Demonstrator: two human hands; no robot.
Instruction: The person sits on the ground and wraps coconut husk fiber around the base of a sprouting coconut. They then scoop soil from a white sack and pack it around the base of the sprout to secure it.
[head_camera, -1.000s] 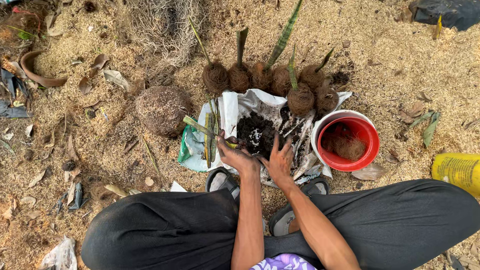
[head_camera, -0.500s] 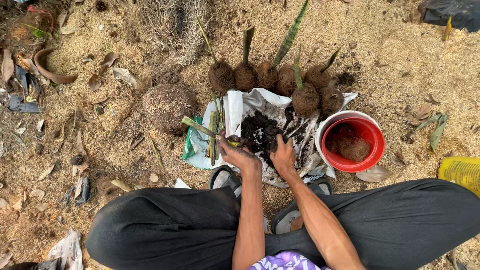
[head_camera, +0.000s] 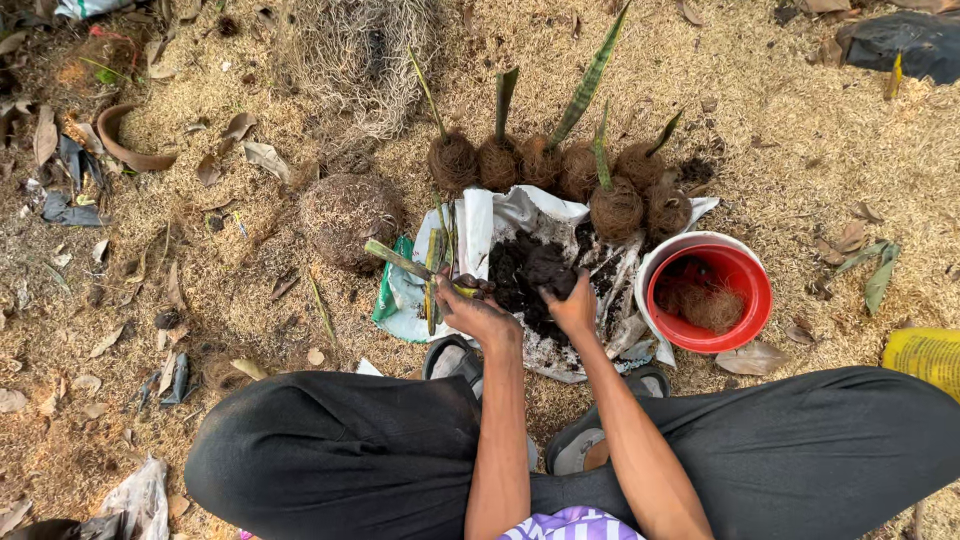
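A: Start from the sack (head_camera: 480, 225). What lies on it?

B: The white sack is spread on the husk-strewn ground just ahead of the person's crossed legs. A dark heap of soil (head_camera: 520, 280) sits in its middle. The right hand (head_camera: 572, 305) is on the near right edge of that heap, fingers curled around a clump of soil, so it is closed on a handful.

A: And the left hand?

B: The left hand (head_camera: 478, 312) is at the sack's near left part, just beside the soil. It is closed around the base of a green cutting (head_camera: 405, 262), whose long leaf sticks out past the sack's left edge. More green strips lie on the sack next to it.

A: What is behind the sack?

B: A row of about 7 root balls (head_camera: 540, 160) wrapped in brown fibre stands along the sack's far edge, most with an upright green leaf. 2 of them sit on the sack's far right corner.

A: To its right?

B: A red bucket (head_camera: 745, 275) touches the sack's right edge, with brown fibre inside. Left of the sack lies a round fibre clump (head_camera: 345, 215).
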